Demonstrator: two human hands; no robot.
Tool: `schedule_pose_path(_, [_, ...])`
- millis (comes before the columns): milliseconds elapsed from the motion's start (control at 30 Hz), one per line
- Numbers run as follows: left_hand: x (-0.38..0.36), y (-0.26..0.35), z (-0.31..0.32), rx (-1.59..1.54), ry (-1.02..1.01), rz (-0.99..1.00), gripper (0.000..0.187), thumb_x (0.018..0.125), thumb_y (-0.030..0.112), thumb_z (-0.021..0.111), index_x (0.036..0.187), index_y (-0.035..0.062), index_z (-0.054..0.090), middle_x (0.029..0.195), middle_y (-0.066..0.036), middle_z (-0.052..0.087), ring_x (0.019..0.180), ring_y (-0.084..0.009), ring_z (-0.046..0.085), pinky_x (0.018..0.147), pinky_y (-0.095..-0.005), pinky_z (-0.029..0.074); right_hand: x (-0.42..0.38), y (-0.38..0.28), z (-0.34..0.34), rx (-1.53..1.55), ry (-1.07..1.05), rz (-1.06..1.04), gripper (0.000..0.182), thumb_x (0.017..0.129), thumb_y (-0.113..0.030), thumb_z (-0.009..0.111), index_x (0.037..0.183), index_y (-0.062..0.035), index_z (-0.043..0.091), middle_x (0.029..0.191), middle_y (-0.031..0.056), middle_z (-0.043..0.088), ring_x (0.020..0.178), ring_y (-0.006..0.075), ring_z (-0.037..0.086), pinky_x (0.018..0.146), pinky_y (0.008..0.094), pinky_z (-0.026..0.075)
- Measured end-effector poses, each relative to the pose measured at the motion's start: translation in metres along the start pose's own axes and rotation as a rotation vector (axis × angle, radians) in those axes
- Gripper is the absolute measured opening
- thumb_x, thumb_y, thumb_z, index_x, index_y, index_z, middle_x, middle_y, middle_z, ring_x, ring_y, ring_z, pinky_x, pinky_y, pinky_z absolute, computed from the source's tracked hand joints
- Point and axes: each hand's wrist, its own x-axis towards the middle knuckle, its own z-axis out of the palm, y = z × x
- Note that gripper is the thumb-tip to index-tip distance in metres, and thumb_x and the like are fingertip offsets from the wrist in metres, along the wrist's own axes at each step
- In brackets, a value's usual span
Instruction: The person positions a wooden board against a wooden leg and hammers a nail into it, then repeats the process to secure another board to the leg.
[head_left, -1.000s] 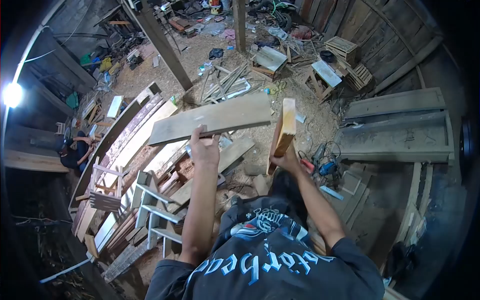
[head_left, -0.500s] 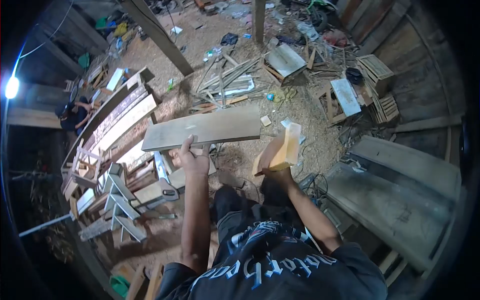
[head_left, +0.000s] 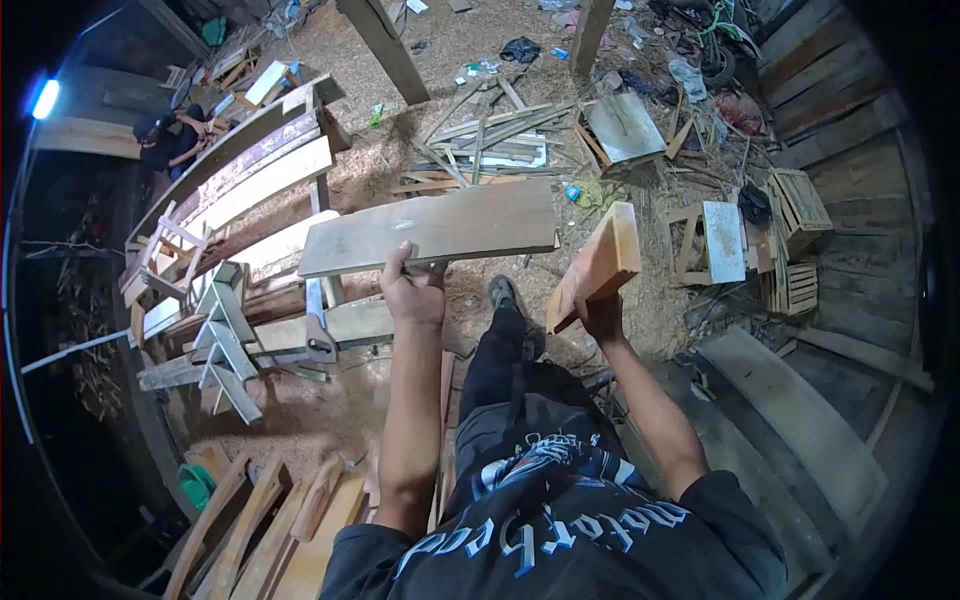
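My left hand (head_left: pixel 414 290) grips a long, flat wooden board (head_left: pixel 430 228) by its near edge, thumb on top and fingers underneath. The board lies roughly level across the view. On the right, a shorter, thicker piece of wood (head_left: pixel 603 262) stands tilted on edge in my right hand (head_left: pixel 600 318), which is closed round its lower part. The two pieces are apart, with a gap between them. A handsaw (head_left: pixel 318 335) rests on the timber left of my left hand.
A workbench (head_left: pixel 260 185) with stacked planks runs along the left, where another person (head_left: pixel 172 140) sits. Scrap wood (head_left: pixel 490 140) and a post (head_left: pixel 388 50) lie ahead. Crates (head_left: pixel 798 215) stand right, near large panels (head_left: pixel 790 420). Several wooden pieces (head_left: pixel 260 530) lie lower left.
The view has shifted as my body moves; one foot now shows stepping forward. Both pieces remain in my hands, and the right one has risen and tilted differently.
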Motion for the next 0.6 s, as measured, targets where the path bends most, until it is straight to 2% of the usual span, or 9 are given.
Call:
schedule_pose_path(67, [0.012,-0.020,-0.004,0.028,0.059,-0.024,0.026,0.087,0.012,0.063,0.112,0.0079,0.058,0.107,-0.006,0.063,0.103,-0.0248,0.064,0.085,-0.0478,0.057,0.016,0.018,0.001,-0.182,-0.089,-0.037,0.041,0.083,-0.023,0.072,0.112,0.0014,0.057,0.093,0.0209,0.067,0.089,0.0419,0.068,0.077,0.0478,0.056])
schedule_pose_path(167, [0.045,-0.058,-0.012,0.004,0.138,-0.048,0.025,0.086,0.012,0.064,0.111,0.0071,0.061,0.109,-0.007,0.067,0.102,-0.0256,0.065,0.086,-0.0477,0.058,0.047,0.012,0.002,0.142,-0.010,0.383,0.046,0.086,-0.021,0.074,0.119,0.0017,0.052,0.091,0.0213,0.069,0.086,0.0399,0.070,0.074,0.0439,0.057])
schedule_pose_path(200, [0.054,-0.071,-0.013,-0.019,0.140,-0.051,0.025,0.086,0.012,0.065,0.111,0.0071,0.061,0.109,-0.007,0.067,0.102,-0.0256,0.065,0.086,-0.0475,0.057,0.056,0.026,0.012,0.153,-0.014,0.379,0.047,0.089,-0.021,0.073,0.121,0.0028,0.049,0.088,0.0203,0.071,0.082,0.0369,0.072,0.071,0.0406,0.057])
schedule_pose_path(367, [0.101,-0.143,-0.018,-0.094,0.086,-0.090,0.023,0.088,0.012,0.063,0.111,0.0069,0.061,0.110,-0.006,0.067,0.106,-0.0262,0.064,0.092,-0.0469,0.053,0.081,0.099,0.053,0.214,-0.027,0.423,0.041,0.090,-0.022,0.073,0.118,0.0005,0.054,0.090,0.0193,0.070,0.080,0.0304,0.072,0.069,0.0375,0.055])
schedule_pose_path(467, [0.120,-0.186,-0.014,-0.137,0.089,-0.048,0.029,0.091,0.010,0.061,0.119,0.0067,0.057,0.117,-0.008,0.065,0.109,-0.0272,0.062,0.093,-0.0463,0.052,0.095,0.138,0.079,0.218,0.035,0.370,0.037,0.091,-0.022,0.071,0.116,0.0000,0.056,0.087,0.0184,0.070,0.076,0.0281,0.071,0.067,0.0362,0.054])
schedule_pose_path(567, [0.132,-0.227,-0.017,-0.169,0.086,0.024,0.032,0.092,0.008,0.059,0.124,0.0059,0.054,0.122,-0.008,0.063,0.115,-0.0275,0.061,0.098,-0.0495,0.051,0.113,0.168,0.093,0.162,-0.161,0.491,0.032,0.090,-0.017,0.072,0.113,-0.0003,0.057,0.089,0.0156,0.070,0.078,0.0233,0.070,0.068,0.0339,0.053])
schedule_pose_path(600, [0.136,-0.240,-0.010,-0.182,0.085,0.059,0.032,0.092,0.008,0.059,0.124,0.0058,0.055,0.122,-0.008,0.063,0.117,-0.0275,0.060,0.099,-0.0506,0.050,0.110,0.196,0.112,0.176,-0.074,0.367,0.031,0.088,-0.014,0.074,0.110,-0.0006,0.058,0.090,0.0128,0.070,0.080,0.0191,0.067,0.070,0.0315,0.052])
